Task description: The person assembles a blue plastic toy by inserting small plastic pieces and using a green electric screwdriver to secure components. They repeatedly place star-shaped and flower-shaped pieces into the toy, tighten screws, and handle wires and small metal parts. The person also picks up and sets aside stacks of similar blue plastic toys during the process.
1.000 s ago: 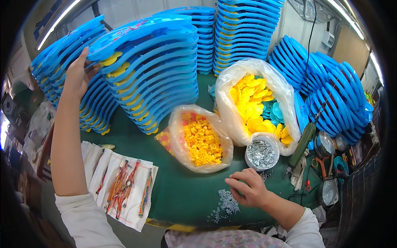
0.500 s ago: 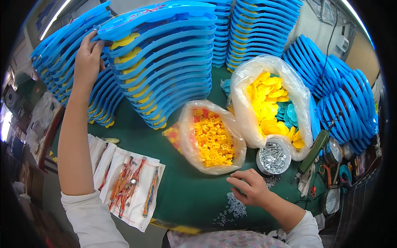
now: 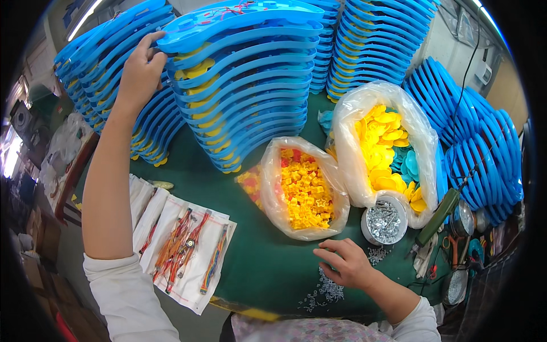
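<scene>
My left hand (image 3: 142,71) is raised at the left end of the tall middle stack, its fingers closed on the rim of the topmost blue plastic shell (image 3: 239,24). Thin red wires lie inside that shell. Beneath it the stacked blue shells (image 3: 250,97) have yellow parts showing along their left side. My right hand (image 3: 346,263) hovers low over the green table, fingers apart and slightly bent, with nothing visible in them. It is nearest to a scatter of small clear pieces (image 3: 330,289) and a round tub of silvery screws (image 3: 384,222).
One plastic bag (image 3: 339,219) holds small yellow and red star-shaped pieces; a larger bag (image 3: 345,154) holds yellow and teal parts. Bundled coloured wires (image 3: 176,251) rest on white sheets at left. More blue shells (image 3: 484,148) stand at right, near a green electric screwdriver (image 3: 439,216).
The view has shifted, so the table things sit further right. The top shell now shows more of its inside, with my left hand at its end. My right hand stays almost in place.
</scene>
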A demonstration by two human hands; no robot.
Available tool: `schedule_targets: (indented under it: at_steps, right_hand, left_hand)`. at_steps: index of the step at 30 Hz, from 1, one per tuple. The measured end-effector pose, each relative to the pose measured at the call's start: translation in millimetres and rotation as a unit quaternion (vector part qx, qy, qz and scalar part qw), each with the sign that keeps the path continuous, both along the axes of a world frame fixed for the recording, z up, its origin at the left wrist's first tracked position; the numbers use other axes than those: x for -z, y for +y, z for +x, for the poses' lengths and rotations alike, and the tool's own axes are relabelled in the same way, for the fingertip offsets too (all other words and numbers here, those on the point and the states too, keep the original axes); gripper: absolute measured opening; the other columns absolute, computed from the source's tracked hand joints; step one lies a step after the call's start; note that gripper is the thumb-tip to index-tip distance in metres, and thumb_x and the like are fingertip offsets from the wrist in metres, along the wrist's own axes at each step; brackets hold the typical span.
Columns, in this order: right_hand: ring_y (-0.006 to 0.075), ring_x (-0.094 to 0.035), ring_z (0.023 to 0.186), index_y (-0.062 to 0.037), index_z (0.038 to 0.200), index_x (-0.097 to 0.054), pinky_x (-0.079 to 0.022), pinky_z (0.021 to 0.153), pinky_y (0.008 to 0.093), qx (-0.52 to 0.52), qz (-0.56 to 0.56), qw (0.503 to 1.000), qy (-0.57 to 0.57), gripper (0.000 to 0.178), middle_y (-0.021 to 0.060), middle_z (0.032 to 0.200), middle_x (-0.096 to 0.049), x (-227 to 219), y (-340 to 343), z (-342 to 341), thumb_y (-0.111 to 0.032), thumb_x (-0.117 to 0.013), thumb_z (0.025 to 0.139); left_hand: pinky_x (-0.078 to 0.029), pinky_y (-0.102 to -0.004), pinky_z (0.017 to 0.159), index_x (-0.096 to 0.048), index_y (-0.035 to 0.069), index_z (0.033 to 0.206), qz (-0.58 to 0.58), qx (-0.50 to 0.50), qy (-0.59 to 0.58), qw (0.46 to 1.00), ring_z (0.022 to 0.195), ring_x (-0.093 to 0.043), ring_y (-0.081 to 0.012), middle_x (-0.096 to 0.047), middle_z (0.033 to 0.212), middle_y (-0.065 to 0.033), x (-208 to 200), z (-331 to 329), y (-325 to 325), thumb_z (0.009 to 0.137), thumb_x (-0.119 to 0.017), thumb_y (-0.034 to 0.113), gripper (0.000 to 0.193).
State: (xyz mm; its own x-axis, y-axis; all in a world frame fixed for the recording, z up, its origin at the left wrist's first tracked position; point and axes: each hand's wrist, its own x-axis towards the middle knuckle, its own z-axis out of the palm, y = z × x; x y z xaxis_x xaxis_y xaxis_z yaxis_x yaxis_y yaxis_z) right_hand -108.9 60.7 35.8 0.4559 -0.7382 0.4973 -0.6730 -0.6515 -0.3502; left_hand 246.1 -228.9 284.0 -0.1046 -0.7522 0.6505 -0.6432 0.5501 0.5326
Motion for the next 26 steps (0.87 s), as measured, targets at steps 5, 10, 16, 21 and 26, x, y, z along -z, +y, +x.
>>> schedule_targets:
  at_steps: [5, 10, 16, 21, 26]
  right_hand:
    - [0.0265, -0.067, 0.094, -0.0078, 0.123, -0.066, -0.052, 0.074, 0.0374, 0.006, 0.016, 1.000, 0.005, 0.047, 0.0110, 0.117, -0.067, 1.6, 3.0, -6.7, -0.009, -0.079, 0.078]
    - [0.0268, -0.067, 0.095, -0.0075, 0.123, -0.066, -0.052, 0.074, 0.0378, 0.026, 0.022, 0.999, 0.007, 0.047, 0.0115, 0.117, -0.067, 5.8, 4.0, -12.1, -0.009, -0.079, 0.078]
    - [0.0264, -0.067, 0.096, -0.0073, 0.123, -0.066, -0.052, 0.075, 0.0375, -0.007, 0.045, 0.999, 0.005, 0.044, 0.0113, 0.117, -0.066, 8.8, -3.4, 1.8, -0.010, -0.078, 0.080]
    - [0.0253, -0.067, 0.095, -0.0080, 0.121, -0.067, -0.052, 0.075, 0.0368, -0.011, 0.047, 0.999, 0.004, 0.041, 0.0094, 0.116, -0.067, 3.6, -4.1, -4.0, -0.011, -0.078, 0.081]
    - [0.0266, -0.067, 0.096, -0.0093, 0.122, -0.068, -0.053, 0.075, 0.0383, 0.064, 0.045, 0.997, 0.008, 0.043, 0.0094, 0.116, -0.068, 11.0, -0.9, -40.2, -0.011, -0.079, 0.080]
  left_hand:
    - [-0.052, -0.0289, 0.069, -0.064, 0.006, 0.129, -0.137, -0.091, -0.017, 0.986, 0.078, -0.062, -0.0170, -0.066, 0.105, -0.0099, 19.1, 5.2, 1.1, 0.098, -0.054, 0.014, 0.034]
    - [-0.053, -0.0361, 0.081, -0.061, 0.009, 0.130, -0.341, -0.095, 0.002, 0.935, 0.108, -0.054, -0.0224, -0.057, 0.115, -0.0129, 57.2, -27.2, 18.1, 0.092, -0.059, 0.004, 0.038]
    - [-0.051, -0.0414, 0.099, -0.059, 0.002, 0.132, -0.137, 0.152, -0.337, 0.919, 0.115, -0.062, -0.0353, -0.062, 0.126, -0.0170, 193.3, -86.2, 36.4, 0.086, -0.060, 0.000, 0.046]
    - [-0.045, -0.0435, 0.109, -0.054, 0.005, 0.142, -0.110, 0.048, -0.438, 0.891, 0.131, -0.053, -0.0334, -0.056, 0.140, -0.0165, 249.4, -131.5, -34.5, 0.090, -0.059, 0.007, 0.052]
    - [-0.030, -0.0519, 0.120, -0.048, 0.012, 0.151, -0.087, 0.058, -0.527, 0.843, 0.142, -0.042, -0.0379, -0.047, 0.153, -0.0152, 274.4, -161.3, -65.8, 0.093, -0.060, 0.016, 0.059]
